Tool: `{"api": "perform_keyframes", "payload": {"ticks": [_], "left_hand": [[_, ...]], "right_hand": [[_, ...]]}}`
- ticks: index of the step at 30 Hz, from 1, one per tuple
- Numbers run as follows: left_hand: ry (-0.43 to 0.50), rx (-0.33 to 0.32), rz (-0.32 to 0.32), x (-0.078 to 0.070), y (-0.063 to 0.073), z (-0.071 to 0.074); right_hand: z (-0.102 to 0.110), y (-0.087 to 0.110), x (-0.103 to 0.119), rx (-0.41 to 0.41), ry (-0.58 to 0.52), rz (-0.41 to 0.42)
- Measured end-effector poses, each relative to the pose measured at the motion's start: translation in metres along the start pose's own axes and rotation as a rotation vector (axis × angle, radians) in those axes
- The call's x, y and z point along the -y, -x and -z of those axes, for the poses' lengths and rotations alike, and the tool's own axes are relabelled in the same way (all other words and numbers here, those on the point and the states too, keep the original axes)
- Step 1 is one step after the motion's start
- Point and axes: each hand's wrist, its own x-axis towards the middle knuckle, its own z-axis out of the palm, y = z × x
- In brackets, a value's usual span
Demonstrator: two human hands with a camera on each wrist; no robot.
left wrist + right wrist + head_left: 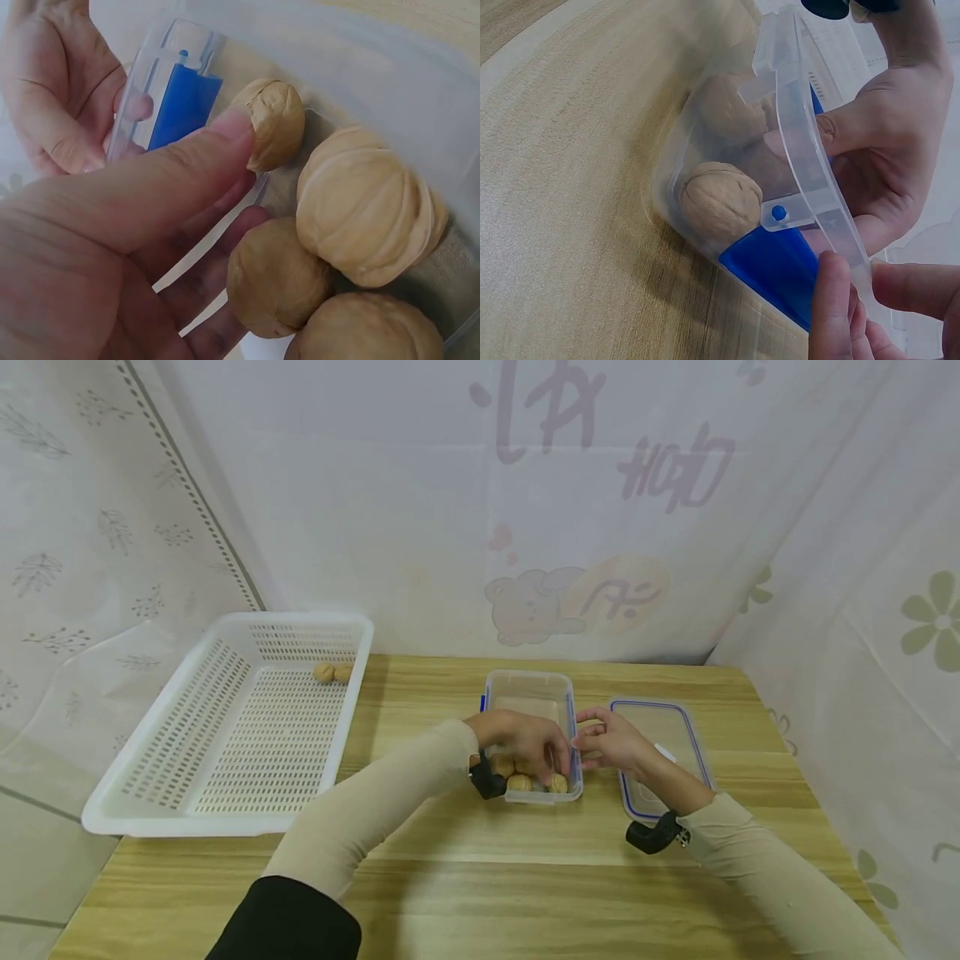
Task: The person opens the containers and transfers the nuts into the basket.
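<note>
A clear plastic box point(529, 676) with blue latches stands on the table, several walnuts point(519, 782) lying in its near end. My left hand point(527, 739) reaches down inside it. In the left wrist view its thumb presses on a walnut point(276, 124) by the latched wall, fingers curled behind; more walnuts point(367, 206) lie beside. My right hand point(617, 743) is at the box's right side. In the right wrist view its thumb point(915, 289) and fingers pinch the rim above a blue latch point(776, 266). One walnut point(720, 199) shows through the wall there.
A white perforated basket point(352, 718) stands at the left, with walnuts point(324, 672) in its far right corner. Right of the box lies a clear lid point(663, 718) with a blue seal, partly under my right arm. A printed curtain point(420, 527) hangs behind the wooden table point(480, 893).
</note>
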Motion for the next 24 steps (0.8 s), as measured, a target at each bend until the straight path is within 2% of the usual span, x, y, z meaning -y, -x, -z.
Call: {"api": "perform_keyframes", "payload": {"ticks": [24], "left_hand": [[-0.009, -0.030, -0.021, -0.0005, -0.0082, -0.0064]], "right_hand": [[-0.0005, -0.0005, 0.0002, 0.008, 0.000, 0.006]]}}
